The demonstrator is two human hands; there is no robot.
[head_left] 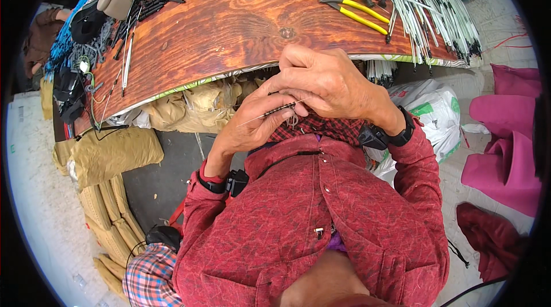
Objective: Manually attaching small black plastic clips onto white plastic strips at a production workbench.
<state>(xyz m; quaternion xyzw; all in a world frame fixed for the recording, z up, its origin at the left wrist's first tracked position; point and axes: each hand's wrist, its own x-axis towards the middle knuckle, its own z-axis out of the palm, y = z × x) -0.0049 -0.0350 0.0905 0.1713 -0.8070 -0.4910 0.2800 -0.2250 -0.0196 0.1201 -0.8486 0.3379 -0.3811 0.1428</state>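
A thin dark rod-like piece (279, 110) with a pale wire tail lies nearly level at the centre of the frame, tilted slightly up to the right. It is pinched between the left hand (252, 126) and the right hand (327, 83).

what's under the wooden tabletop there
Under the wooden tabletop, tan stuffed sacks show, plus white rod ends. The hands and the board hide the rest.

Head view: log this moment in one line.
left hand pinches thin black rod | right hand grips same rod | above wooden table
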